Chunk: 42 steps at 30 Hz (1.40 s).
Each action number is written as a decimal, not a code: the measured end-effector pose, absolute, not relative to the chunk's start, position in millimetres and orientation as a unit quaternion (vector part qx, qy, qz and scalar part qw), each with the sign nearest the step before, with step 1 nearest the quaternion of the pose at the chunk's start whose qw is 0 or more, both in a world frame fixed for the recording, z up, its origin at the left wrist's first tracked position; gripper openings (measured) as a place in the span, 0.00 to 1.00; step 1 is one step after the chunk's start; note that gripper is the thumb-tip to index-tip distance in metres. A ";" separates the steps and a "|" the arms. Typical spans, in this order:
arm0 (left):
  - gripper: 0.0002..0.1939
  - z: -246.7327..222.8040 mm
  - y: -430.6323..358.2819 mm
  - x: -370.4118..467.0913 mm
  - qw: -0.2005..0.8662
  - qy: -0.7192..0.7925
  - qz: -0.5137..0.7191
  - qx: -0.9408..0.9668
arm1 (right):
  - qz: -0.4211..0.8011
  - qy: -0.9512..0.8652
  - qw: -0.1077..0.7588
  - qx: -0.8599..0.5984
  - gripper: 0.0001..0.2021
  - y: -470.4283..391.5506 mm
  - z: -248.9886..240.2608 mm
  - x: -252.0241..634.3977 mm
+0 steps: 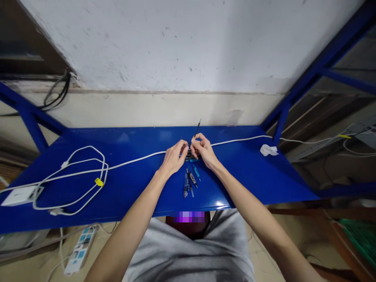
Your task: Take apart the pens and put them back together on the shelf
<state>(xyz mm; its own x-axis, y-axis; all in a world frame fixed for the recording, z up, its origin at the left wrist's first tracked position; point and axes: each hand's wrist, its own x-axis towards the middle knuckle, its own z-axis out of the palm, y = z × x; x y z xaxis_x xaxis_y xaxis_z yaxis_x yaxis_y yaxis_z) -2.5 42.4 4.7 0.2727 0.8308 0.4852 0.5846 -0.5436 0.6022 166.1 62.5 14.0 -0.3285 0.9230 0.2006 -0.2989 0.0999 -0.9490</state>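
My right hand is closed, with a thin dark pen refill sticking up from between its fingers, its tip pointing toward the wall. Close beside it, my left hand has its fingers curled together over the bench; whatever is in them is hidden. Beneath both hands lies a group of dark slim pieces, partly covered by the fingers. Nearer the front edge are a clear pen barrel, a grey pen part and a blue pen part, with thin pieces among them.
The blue bench runs along the wall. A white cable crosses it behind my hands, and a looped cable lies left beside a white box. Crumpled tissue sits at the right. A power strip is below.
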 end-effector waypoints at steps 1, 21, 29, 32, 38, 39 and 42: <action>0.10 5.7 41.8 -2.8 0.164 0.450 0.394 0.785 | 0.605 -0.547 0.500 -0.292 0.19 61.2 14.1 164.9; 0.12 2.3 47.6 -3.9 0.151 0.420 0.366 0.816 | 0.581 -0.552 0.503 -0.323 0.20 62.6 16.8 165.0; 0.14 1.7 51.5 0.3 0.146 0.403 0.407 0.807 | 0.537 -0.564 0.526 -0.342 0.19 68.6 10.7 168.9; 0.15 -0.7 53.2 -0.6 0.129 0.405 0.425 0.799 | 0.541 -0.570 0.514 -0.344 0.19 66.9 12.9 168.5; 0.16 -4.3 54.0 -4.9 0.122 0.417 0.450 0.780 | 0.561 -0.520 0.559 -0.320 0.20 67.0 15.2 169.9; 0.16 -4.4 53.8 -5.5 0.123 0.420 0.454 0.776 | 0.561 -0.507 0.571 -0.319 0.20 67.5 15.3 170.4; 0.16 -4.3 53.6 -6.6 0.124 0.428 0.461 0.768 | 0.561 -0.479 0.590 -0.329 0.21 69.1 15.6 172.0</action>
